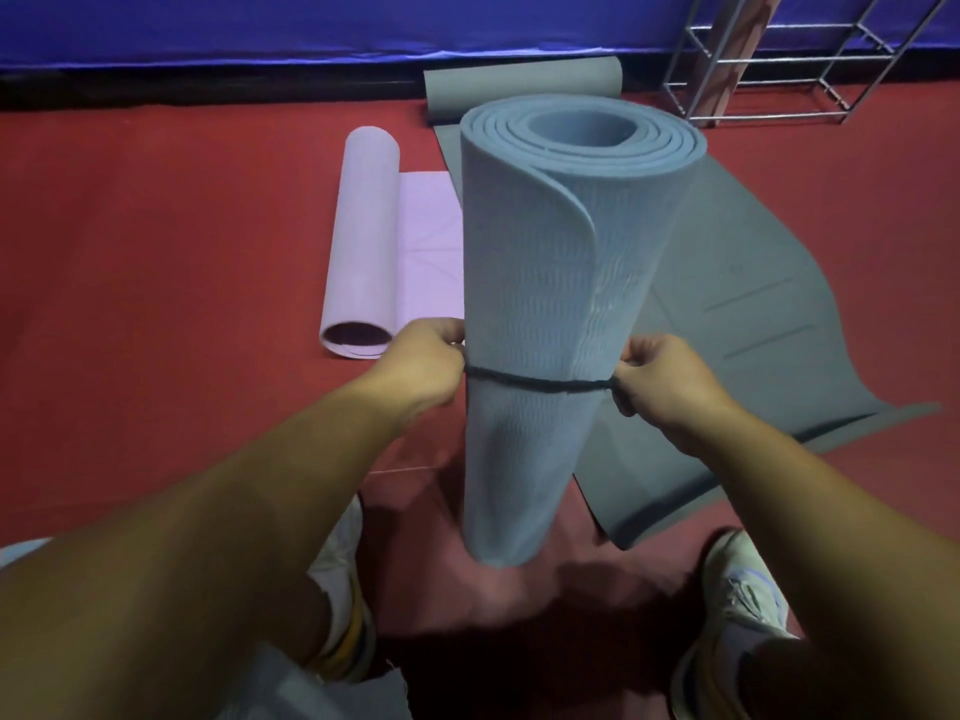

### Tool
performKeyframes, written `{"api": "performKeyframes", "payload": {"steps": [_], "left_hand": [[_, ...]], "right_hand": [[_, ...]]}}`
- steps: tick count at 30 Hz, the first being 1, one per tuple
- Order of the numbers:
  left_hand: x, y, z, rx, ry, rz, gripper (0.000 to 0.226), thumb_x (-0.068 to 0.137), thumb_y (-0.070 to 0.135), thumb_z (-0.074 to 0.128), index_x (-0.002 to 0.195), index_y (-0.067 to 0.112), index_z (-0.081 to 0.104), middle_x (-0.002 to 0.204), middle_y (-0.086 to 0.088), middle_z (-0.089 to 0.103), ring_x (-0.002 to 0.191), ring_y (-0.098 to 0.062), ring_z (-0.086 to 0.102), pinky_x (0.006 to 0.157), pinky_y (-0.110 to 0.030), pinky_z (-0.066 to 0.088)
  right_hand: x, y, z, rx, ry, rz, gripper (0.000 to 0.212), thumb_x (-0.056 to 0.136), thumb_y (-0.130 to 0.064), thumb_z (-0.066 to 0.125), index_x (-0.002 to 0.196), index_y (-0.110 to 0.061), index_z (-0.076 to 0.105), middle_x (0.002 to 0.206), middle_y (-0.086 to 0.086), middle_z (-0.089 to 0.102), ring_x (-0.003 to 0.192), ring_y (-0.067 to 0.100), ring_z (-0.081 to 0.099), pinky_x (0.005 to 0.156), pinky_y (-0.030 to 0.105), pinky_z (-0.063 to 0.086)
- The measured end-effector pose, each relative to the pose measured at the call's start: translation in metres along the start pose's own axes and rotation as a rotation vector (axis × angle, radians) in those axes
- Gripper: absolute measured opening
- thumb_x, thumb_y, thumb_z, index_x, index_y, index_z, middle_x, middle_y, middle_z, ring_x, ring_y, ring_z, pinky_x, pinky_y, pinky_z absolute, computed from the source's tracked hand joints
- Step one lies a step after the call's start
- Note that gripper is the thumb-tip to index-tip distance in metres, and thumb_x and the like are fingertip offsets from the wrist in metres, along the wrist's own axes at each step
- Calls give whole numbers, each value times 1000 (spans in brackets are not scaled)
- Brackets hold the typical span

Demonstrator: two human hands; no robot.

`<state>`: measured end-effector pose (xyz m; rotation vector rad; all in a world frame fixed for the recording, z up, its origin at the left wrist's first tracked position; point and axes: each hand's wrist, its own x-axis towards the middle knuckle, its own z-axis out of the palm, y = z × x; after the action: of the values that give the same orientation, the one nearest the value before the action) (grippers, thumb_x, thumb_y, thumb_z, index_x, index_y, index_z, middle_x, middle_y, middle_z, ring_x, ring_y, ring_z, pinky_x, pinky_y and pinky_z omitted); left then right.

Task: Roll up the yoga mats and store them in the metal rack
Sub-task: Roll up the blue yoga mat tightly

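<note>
Blue mat (550,283) rolled into a loose tube, standing upright on the red floor (156,241) between the person's two shoes. Top end faces the camera: spiral of several layers, hollow core. Surface ribbed in fine lines; outer flap edge curls down the front from the rim.

Dark cord (540,383) circles the roll about midway down, pulled taut across the front.

Left hand (421,363) at the roll's left side, fingers curled, pinching the cord's end against the mat. Right hand (660,379) at the right side, fingers likewise curled and pinching the other end.

Grey mat (769,356) lies behind and to the right, mostly flat, its far end rolled up near the wall. Lilac mat (363,241) lies to the left, partly rolled, a flat stretch beside the roll.

Metal rack (789,59) stands at top right by the blue wall padding (311,23), well apart from the blue mat; something upright and brownish sits in it, too blurred to identify.
</note>
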<state>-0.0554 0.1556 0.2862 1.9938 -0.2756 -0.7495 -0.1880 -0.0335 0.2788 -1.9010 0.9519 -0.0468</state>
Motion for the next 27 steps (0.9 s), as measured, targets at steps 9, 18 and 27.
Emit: {"api": "performKeyframes", "payload": {"steps": [9,18,27], "left_hand": [[4,-29,20,-31,-36,-47,40,101,-6,39,114,13,72,87,6,71,69,-16,57,63,-28,43],[-1,-35,14,245,-150,119,43,102,-9,35,133,4,62,116,-4,69,108,-15,63,96,-33,42],[19,-27,3,-367,-128,-89,60,88,-20,41,107,26,72,94,4,72,78,-15,64,73,-38,54]], "right_hand": [[10,38,15,-160,-14,-58,25,95,-16,56,70,-14,55,58,0,53,52,17,44,51,26,35],[22,48,19,-403,7,-140,17,94,-10,50,78,-13,54,66,-3,53,66,20,48,52,23,34],[22,26,15,155,-119,-24,18,91,-4,56,99,-12,69,66,7,67,59,17,57,58,30,49]]}}
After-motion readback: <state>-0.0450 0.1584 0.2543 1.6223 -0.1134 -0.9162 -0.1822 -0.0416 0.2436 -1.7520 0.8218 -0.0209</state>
